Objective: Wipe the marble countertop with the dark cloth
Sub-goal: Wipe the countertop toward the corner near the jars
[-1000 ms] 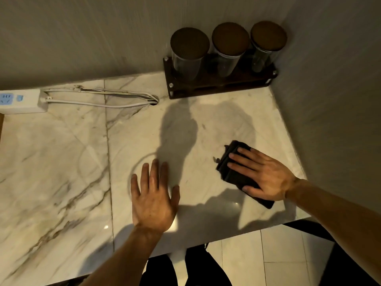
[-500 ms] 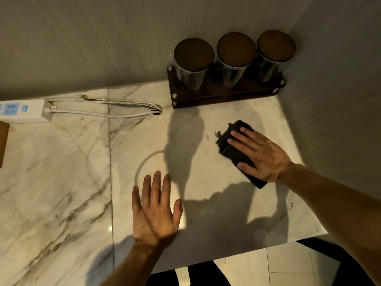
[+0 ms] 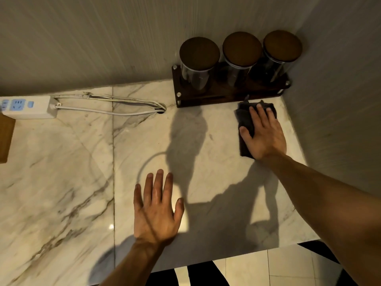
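The dark cloth [image 3: 244,120] lies flat on the white marble countertop [image 3: 82,172] at the back right, just in front of the jar rack and close to the right wall. My right hand [image 3: 263,135] presses flat on top of it, fingers spread and pointing toward the rack; most of the cloth is hidden under the palm. My left hand [image 3: 156,209] rests flat on the marble near the front edge, fingers apart, holding nothing.
A dark wooden rack [image 3: 226,96] with three lidded glass jars [image 3: 199,60] stands in the back right corner. A white power strip [image 3: 26,107] and its cable [image 3: 123,109] lie at the back left. A wooden block [image 3: 6,139] sits at the left edge. Walls close the back and right.
My right hand has slid the cloth away from me, from the middle right of the counter up to the rack in the back corner. My left hand stayed put on the marble.
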Available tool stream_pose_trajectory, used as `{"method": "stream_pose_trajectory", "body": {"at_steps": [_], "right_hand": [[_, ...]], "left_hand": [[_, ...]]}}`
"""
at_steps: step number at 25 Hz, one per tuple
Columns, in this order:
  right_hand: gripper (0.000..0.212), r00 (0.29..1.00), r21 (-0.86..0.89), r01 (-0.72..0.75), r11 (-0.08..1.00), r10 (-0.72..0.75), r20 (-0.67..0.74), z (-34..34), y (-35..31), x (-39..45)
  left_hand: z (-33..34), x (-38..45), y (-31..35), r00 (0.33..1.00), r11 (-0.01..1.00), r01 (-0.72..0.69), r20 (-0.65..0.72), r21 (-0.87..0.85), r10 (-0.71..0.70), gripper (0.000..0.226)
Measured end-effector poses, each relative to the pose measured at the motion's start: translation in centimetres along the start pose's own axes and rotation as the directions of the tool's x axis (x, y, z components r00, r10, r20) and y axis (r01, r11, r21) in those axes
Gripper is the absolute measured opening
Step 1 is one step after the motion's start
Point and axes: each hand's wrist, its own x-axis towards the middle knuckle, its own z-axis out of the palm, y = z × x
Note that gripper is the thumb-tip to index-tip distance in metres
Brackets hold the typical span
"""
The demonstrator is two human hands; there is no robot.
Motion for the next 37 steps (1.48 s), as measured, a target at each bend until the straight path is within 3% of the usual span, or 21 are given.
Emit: {"method": "stream_pose_trajectory", "body": {"at_steps": [7, 11, 37], "right_hand": [[0.067, 0.953, 0.161, -0.283, 0.945, 0.296, -0.060, -0.1, -0.9, -1.0], [0.080, 0.919, 0.206, -0.371, 0.905, 0.390, -0.061, 0.0, -0.9, -2.7], [0.062, 0.866, 0.192, -0.462, 0.866, 0.487, -0.112, 2.5, 1.9, -17.8]], "left_hand": [[-0.2, -0.2, 0.0, 1.000, 1.000, -0.001, -0.007, 0.006, 0.001, 0.067], [-0.1, -0.2, 0.0, 1.000, 1.000, -0.005, -0.010, 0.014, 0.006, 0.067], [-0.2, -0.5, -0.1, 0.998, 0.998, -0.016, -0.067, -0.057, 0.012, 0.066]]}}
